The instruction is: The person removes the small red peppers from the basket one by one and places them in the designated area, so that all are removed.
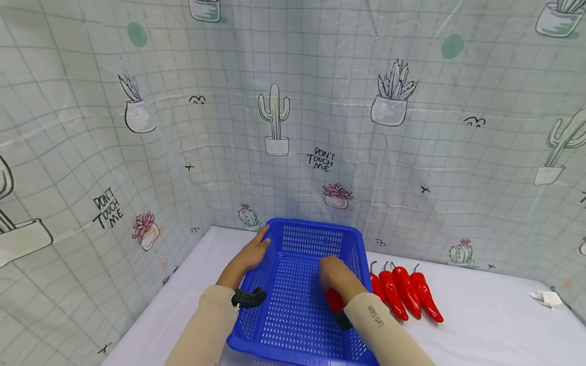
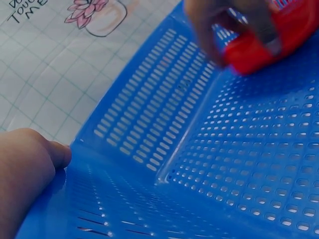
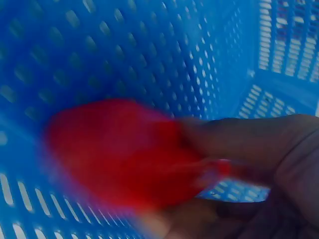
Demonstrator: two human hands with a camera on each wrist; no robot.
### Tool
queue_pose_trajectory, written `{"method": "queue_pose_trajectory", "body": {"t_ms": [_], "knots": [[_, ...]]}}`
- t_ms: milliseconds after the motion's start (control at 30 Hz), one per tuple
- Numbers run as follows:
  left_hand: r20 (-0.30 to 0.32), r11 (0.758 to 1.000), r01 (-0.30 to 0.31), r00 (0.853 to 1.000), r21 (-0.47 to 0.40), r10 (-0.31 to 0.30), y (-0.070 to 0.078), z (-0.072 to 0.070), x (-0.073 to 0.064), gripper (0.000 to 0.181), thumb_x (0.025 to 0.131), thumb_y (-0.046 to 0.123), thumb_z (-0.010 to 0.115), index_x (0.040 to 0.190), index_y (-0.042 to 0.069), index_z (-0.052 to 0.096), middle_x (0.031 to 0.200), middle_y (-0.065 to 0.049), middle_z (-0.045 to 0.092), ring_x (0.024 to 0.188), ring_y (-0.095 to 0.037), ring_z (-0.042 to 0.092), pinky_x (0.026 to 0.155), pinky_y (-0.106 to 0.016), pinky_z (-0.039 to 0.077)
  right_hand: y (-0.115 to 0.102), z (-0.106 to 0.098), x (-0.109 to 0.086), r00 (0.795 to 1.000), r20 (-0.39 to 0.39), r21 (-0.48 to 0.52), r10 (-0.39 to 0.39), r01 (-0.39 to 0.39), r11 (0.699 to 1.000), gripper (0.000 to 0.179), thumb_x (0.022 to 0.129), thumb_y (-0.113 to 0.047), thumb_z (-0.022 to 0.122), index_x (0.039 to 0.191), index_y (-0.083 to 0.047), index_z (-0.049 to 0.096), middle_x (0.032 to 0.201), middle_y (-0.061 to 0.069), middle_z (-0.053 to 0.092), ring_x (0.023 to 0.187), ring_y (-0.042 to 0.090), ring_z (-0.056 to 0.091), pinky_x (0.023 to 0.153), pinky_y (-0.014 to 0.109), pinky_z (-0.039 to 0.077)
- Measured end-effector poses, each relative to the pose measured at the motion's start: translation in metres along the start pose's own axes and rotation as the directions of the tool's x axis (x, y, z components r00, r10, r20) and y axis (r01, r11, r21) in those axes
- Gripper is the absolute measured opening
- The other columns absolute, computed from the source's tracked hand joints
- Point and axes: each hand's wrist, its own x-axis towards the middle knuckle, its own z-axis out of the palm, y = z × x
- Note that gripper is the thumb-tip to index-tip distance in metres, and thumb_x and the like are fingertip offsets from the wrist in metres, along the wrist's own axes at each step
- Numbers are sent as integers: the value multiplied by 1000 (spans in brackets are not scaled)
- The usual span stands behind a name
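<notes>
A blue perforated plastic basket sits on the white table. My left hand grips its left rim near the far corner; in the left wrist view the thumb side of that hand lies along the rim. Inside the basket, toward its right wall, my right hand holds a glossy red chili pepper, blurred in the right wrist view. Part of this pepper shows beneath the wrist in the head view. The fingers wrap its upper side in the left wrist view.
Several red chili peppers with dark stems lie in a row on the table just right of the basket. A small white object rests near the right edge. Behind stands a grid-patterned curtain with cactus drawings.
</notes>
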Motion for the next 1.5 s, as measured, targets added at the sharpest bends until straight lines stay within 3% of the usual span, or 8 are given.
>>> {"method": "queue_pose_trajectory", "body": {"t_ms": [67, 133, 300, 467, 633, 1000, 1300, 1500], "knots": [[-2, 1000, 0, 1000, 5, 0, 0, 0, 0, 54, 106, 19, 29, 158, 11, 15, 159, -25, 23, 144, -48, 24, 114, -63, 22, 0, -1, 3, 999, -34, 113, -39, 42, 993, 46, 72, 3, 79, 115, 2, 62, 105, 22, 64, 94, 35, 65, 72, 43, 59], [-6, 1000, -2, 1000, 13, 2, 0, 0, 1, 54, 106, 19, 29, 158, 10, 16, 158, -25, 24, 143, -49, 25, 114, -64, 23, 1, -3, 6, 996, -62, 290, -61, 77, 954, 51, 77, 1, 77, 124, -1, 59, 109, 23, 62, 95, 38, 65, 66, 45, 60], [-9, 1000, 4, 1000, 17, -4, -2, 0, 1, 54, 106, 19, 29, 158, 10, 17, 158, -25, 24, 143, -49, 26, 114, -63, 23, 5, -12, 10, 997, -71, 633, -17, 58, 772, 54, 87, -4, 71, 138, -7, 54, 115, 27, 61, 96, 42, 66, 60, 50, 59], [-12, 1000, 5, 1000, 19, -5, -3, -1, 1, 54, 106, 19, 29, 158, 10, 17, 158, -26, 26, 142, -49, 27, 113, -64, 25, 8, -20, 9, 990, -135, 755, 31, 83, 650, 54, 87, -6, 72, 137, -4, 54, 109, 28, 65, 90, 37, 69, 63, 49, 59], [-9, 1000, 6, 1000, 16, -6, -1, -1, 1, 54, 106, 18, 29, 158, 11, 17, 158, -25, 26, 142, -49, 27, 113, -63, 25, 14, -26, 6, 986, -161, 798, 33, 110, 592, 56, 87, -6, 73, 139, -3, 52, 113, 29, 64, 90, 35, 69, 64, 47, 60], [-12, 1000, 17, 1000, 21, -17, 1, 0, 2, 54, 106, 19, 30, 158, 12, 17, 158, -25, 25, 142, -50, 28, 112, -64, 26, 32, -38, -5, 984, -169, 799, 53, 105, 592, 53, 87, -6, 73, 135, 0, 52, 111, 30, 62, 88, 32, 68, 65, 47, 60], [-6, 1000, 18, 1000, 18, -18, 0, 2, -1, 54, 106, 19, 30, 158, 12, 17, 158, -25, 25, 141, -50, 29, 111, -65, 27, 56, -50, -15, 975, -199, 740, 103, 80, 668, 54, 89, -18, 72, 139, -7, 52, 115, 27, 63, 87, 28, 67, 69, 40, 60], [-6, 1000, 18, 1000, 19, -18, 2, 1, 0, 54, 106, 19, 29, 158, 12, 17, 159, -24, 24, 143, -49, 26, 113, -64, 24, 79, -62, -25, 968, -242, 739, 69, 138, 659, 59, 92, -20, 68, 145, -4, 45, 113, 28, 63, 74, 19, 65, 64, 36, 60]]}}
